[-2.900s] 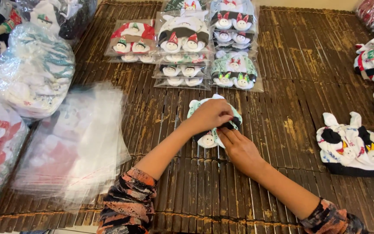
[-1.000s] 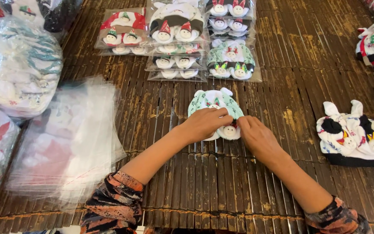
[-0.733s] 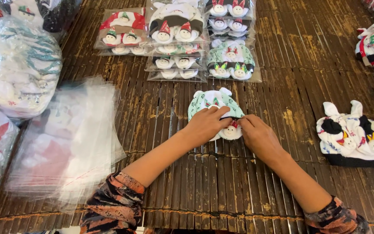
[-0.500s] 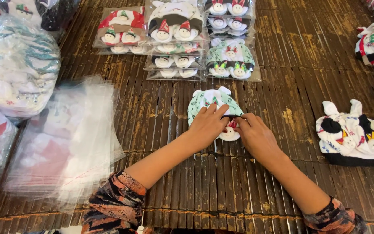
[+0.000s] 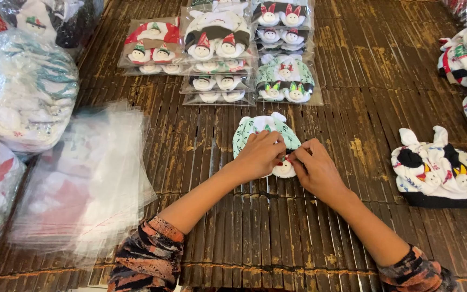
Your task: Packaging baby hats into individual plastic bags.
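A small green-and-white patterned fabric item [image 5: 255, 128] with little white doll heads lies flat on the bamboo mat [image 5: 352, 81], near its middle. My left hand [image 5: 260, 154] presses on its lower part, fingers curled over it. My right hand [image 5: 312, 167] pinches the item's lower right edge beside a small white doll head [image 5: 284, 169]. Both hands touch each other over the item.
Rows of packed similar items in clear bags [image 5: 220, 51] lie farther back. A stack of empty clear plastic bags [image 5: 87, 178] sits at left, with full plastic sacks [image 5: 25, 92] behind it. Loose unpacked items [image 5: 439, 170] pile at the right edge.
Both hands have stayed on the green item, shifting slightly closer together; the right hand's fingers now pinch its lower right edge. The item has barely moved.
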